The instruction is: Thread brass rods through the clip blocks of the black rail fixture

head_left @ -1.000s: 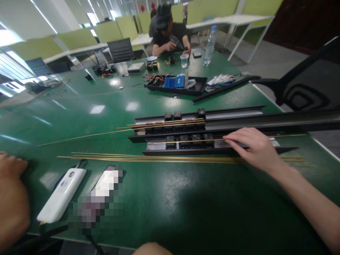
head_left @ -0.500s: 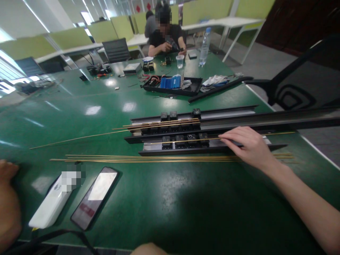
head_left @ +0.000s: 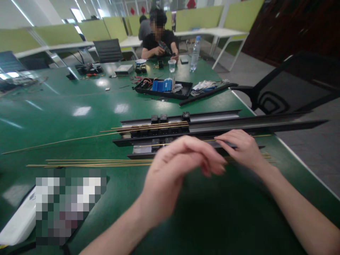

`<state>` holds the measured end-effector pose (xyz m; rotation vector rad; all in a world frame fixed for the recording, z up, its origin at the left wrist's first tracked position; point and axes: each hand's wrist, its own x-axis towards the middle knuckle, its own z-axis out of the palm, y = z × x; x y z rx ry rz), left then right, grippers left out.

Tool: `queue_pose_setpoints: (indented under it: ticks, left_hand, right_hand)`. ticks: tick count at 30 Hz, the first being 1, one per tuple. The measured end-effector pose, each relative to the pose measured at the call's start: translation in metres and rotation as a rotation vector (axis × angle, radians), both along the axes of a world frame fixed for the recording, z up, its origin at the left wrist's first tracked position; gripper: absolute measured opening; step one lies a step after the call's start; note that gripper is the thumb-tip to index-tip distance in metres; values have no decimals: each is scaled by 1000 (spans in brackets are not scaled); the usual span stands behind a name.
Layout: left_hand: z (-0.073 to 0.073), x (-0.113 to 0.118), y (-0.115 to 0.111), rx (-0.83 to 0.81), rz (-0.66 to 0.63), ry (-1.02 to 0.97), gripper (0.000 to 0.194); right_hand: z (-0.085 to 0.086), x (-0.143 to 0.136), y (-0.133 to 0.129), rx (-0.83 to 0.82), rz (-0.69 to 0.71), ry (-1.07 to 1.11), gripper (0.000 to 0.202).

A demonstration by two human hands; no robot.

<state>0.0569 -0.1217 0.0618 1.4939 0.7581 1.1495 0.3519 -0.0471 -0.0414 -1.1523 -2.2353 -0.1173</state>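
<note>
My right hand [head_left: 240, 148] pinches a thin brass-coloured rod [head_left: 147, 145] between thumb and fingertips. The rod lies lengthwise over small black blocks [head_left: 155, 142] in the front black channel [head_left: 140, 156]. My left hand [head_left: 183, 170] hangs above the table in front of that channel, fingers loosely bent and slightly blurred, with nothing visible in it. It hides several of the blocks and part of the rod. More brass rods [head_left: 98, 163] lie on the table in front of the channels. Others [head_left: 159, 125] rest on black blocks in the channel behind.
A phone and a white device [head_left: 20, 219], partly pixelated, lie at the left front. Behind the channels stand a black tray [head_left: 183, 92] with blue parts, a plastic cup [head_left: 172, 66] and a water bottle [head_left: 195, 55]. A person [head_left: 159, 44] sits across the table; an office chair [head_left: 289, 85] is right.
My left hand has come in from the left edge to the middle, before the front channel. My right hand keeps its pinch on the rod. The view has shifted slightly right.
</note>
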Motion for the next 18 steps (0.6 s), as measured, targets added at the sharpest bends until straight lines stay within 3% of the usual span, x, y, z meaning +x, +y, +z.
queue_pose_setpoints:
  ticks: [2, 5, 10, 18]
  left_hand:
    - [1, -16, 20, 54, 134, -18, 22]
    - [-20, -47, 50, 185, 321, 296, 20]
    - [-59, -75, 67, 535, 327, 848, 25]
    - [-90, -76, 74, 666, 375, 1090, 48]
  right_hand:
    - [1, 2, 0, -7, 4, 1, 16]
    - [3, 3, 0, -17, -4, 9, 16]
    - [2, 8, 1, -23, -10, -5, 13]
    - [2, 18, 0, -22, -16, -6, 14]
